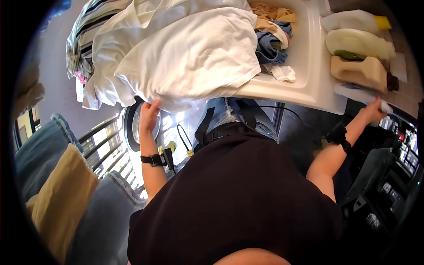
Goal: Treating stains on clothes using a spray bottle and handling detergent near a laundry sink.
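Note:
A large white cloth garment (188, 56) lies spread over the counter and the near edge of the white sink (303, 73). At its near hem is my left hand (150, 114), thumb and fingers pinched on the fabric. Out to the right, my right hand (372, 111) grips one end of a slim white bottle (356, 94), partly hidden by the fingers. This bottle is beside a beige jug with a dark cap (359, 74). In the sink basin lie blue denim (270, 48), tan clothing (270, 15) and a small white cloth (281, 72).
Two more plastic bottles, one with a yellow cap (382, 23) and one pale yellow (359, 43), stand right of the sink. A striped garment (96, 26) is at the left. Below are a round appliance door (132, 124), a railing (104, 142) and hanging trousers (66, 192).

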`<state>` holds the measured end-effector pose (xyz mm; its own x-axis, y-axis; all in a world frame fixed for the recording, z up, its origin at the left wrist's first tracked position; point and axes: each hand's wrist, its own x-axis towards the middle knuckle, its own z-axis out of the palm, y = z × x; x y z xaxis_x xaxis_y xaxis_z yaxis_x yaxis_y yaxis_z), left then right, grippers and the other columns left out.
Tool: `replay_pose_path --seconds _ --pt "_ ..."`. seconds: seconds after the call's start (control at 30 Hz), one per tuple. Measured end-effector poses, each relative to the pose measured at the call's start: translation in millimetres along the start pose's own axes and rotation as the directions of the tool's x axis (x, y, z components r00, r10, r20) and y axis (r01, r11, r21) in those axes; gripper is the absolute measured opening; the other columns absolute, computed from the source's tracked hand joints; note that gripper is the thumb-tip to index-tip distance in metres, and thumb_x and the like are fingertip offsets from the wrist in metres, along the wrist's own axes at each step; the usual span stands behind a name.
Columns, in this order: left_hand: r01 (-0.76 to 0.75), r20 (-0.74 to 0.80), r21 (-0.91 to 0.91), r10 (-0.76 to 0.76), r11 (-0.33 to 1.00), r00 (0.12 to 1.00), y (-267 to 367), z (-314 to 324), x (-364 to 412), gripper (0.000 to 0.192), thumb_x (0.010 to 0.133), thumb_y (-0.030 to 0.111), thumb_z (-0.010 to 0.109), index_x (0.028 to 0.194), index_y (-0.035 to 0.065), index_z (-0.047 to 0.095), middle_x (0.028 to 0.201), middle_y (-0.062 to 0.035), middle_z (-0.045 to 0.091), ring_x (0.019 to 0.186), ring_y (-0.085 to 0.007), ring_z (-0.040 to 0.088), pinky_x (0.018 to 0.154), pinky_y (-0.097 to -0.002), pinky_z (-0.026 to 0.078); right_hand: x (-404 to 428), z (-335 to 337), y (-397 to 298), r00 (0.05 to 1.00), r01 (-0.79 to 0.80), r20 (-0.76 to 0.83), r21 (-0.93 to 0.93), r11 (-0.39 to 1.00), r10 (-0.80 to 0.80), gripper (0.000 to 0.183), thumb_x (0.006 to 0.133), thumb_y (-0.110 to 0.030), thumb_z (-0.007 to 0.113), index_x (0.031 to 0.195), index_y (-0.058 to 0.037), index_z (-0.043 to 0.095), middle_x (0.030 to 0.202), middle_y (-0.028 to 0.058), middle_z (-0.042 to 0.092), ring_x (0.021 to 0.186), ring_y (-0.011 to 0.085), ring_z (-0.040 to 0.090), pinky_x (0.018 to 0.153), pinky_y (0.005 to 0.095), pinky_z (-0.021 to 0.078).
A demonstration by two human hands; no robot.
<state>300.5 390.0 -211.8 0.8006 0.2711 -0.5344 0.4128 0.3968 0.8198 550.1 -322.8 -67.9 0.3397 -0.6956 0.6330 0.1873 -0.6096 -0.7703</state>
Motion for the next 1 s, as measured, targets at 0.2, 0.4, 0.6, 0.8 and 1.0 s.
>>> replay_pose_path --seconds 0.2,0.4,0.6,0.8,1.0 --pt "0.093 -0.036 0.021 -0.092 0.995 0.995 -30 -1 -5 0.040 0.083 0.018 0.065 0.114 -0.0057 0.054 0.108 -0.0093 0.061 0.095 -0.0169 0.060 0.084 -0.0285 0.046 -71 -9 -114 0.860 -0.001 0.509 0.092 0.996 -0.046 0.038 0.074 -0.006 0.063 0.107 0.0101 0.054 0.090 0.0122 0.060 0.079 0.0215 0.061 0.075 0.0326 0.0503" --pt "0.084 -0.056 -0.201 -0.097 0.976 0.994 -6 28 -24 0.049 0.083 0.021 0.066 0.121 -0.0052 0.048 0.109 -0.0117 0.061 0.098 -0.0214 0.060 0.087 -0.0328 0.048 -139 48 -201 -0.120 -0.275 0.991 0.026 0.961 -0.061 0.052 0.079 -0.015 0.064 0.123 0.0074 0.048 0.094 0.0115 0.062 0.080 0.0146 0.060 0.076 0.0287 0.0489" --pt "0.156 0.173 0.108 -0.173 0.982 0.969 -5 22 -36 0.063 0.070 0.004 0.071 0.125 -0.0046 0.043 0.109 -0.0125 0.060 0.097 -0.0210 0.060 0.086 -0.0313 0.047 -226 108 -255 -0.723 -0.113 0.691 -0.071 0.991 -0.032 0.032 0.079 -0.011 0.065 0.108 -0.0003 0.058 0.092 0.0056 0.062 0.069 0.0104 0.058 0.065 0.0250 0.0487" --pt "0.158 0.142 -0.033 -0.152 0.987 0.978 -14 27 -47 0.057 0.066 0.001 0.066 0.120 -0.0046 0.049 0.103 -0.0108 0.062 0.090 -0.0187 0.061 0.081 -0.0306 0.048 -281 131 -256 -0.820 0.091 0.572 0.111 0.990 0.012 0.020 0.078 -0.015 0.065 0.088 0.0017 0.061 0.071 0.0083 0.062 0.064 0.0131 0.060 0.061 0.0270 0.0480" --pt "0.135 0.141 -0.088 -0.122 0.987 0.982 -22 27 -56 0.065 0.065 0.002 0.067 0.125 -0.0051 0.043 0.106 -0.0113 0.061 0.090 -0.0189 0.062 0.081 -0.0316 0.049 -315 136 -247 -0.836 0.103 0.549 0.156 0.982 0.000 0.024 0.076 -0.020 0.066 0.084 0.0025 0.062 0.068 0.0090 0.064 0.062 0.0159 0.061 0.063 0.0282 0.0474"
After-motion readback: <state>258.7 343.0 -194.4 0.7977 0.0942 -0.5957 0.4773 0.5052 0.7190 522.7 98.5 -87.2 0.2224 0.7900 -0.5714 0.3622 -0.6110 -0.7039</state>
